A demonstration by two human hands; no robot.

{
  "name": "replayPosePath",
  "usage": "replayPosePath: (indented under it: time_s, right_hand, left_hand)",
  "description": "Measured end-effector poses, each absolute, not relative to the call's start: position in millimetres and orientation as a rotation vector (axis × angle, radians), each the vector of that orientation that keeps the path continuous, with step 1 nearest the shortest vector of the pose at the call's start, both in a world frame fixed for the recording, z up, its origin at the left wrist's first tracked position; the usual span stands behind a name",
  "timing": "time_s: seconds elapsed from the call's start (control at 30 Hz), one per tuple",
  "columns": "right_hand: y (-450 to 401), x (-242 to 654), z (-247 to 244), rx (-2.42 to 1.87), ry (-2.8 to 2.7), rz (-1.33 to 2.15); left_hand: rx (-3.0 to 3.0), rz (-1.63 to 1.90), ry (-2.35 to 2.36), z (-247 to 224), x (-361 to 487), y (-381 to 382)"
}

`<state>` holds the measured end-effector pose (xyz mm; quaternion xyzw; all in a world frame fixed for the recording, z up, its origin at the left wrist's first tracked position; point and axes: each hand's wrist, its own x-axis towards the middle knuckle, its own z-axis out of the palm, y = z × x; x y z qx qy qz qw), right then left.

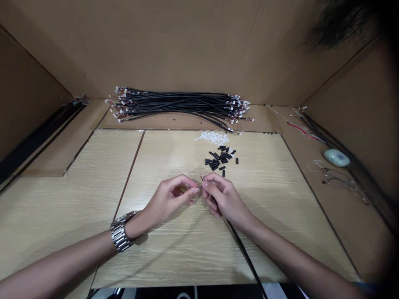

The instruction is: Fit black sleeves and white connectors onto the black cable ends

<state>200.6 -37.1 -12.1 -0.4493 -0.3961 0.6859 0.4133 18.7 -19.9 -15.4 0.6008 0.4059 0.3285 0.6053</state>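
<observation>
A black cable [245, 249] rises from below the table's front edge into my right hand [222, 195], whose thumb and fingers close round it near its stripped end. Thin wires poke out between the fingertips there. My left hand [176, 193], with a metal watch [121, 232] on the wrist, pinches one of these thin wires between thumb and forefinger. The two hands nearly meet over the middle of the table. Just beyond them lies a loose pile of short black sleeves [220, 158], and behind that a heap of small white pieces [213, 137].
A bundle of black cables with white connectors [181, 104] lies along the back cardboard wall. More black cables [43, 137] run along the left side. At right are a pale green oval object [336, 158], eyeglasses [343, 180] and a red-and-white thin tool or wire [302, 129].
</observation>
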Motion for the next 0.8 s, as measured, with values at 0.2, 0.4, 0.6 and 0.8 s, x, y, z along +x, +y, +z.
replayPosePath:
  time_s: [0.2, 0.4, 0.6, 0.8]
  right_hand:
    - [-40.2, 198.2, -9.2, -1.111, -0.96, 1.726]
    - [-41.8, 197.6, -8.8, -1.053, -0.886, 1.773]
    - [-42.7, 198.4, -10.0, -0.991, -0.876, 1.815]
    - [-45.3, 201.9, -9.2, -0.925, -0.953, 1.874]
  left_hand:
    - [1.382, 0.756, 0.938, -13.9, 19.0, -19.8]
    - [1.393, 0.766, 0.934, -12.2, 20.2, -20.5]
    - [1.373, 0.768, 0.939, -13.4, 20.5, -20.3]
    - [1.306, 0.755, 0.938, -7.8, 20.9, -18.3]
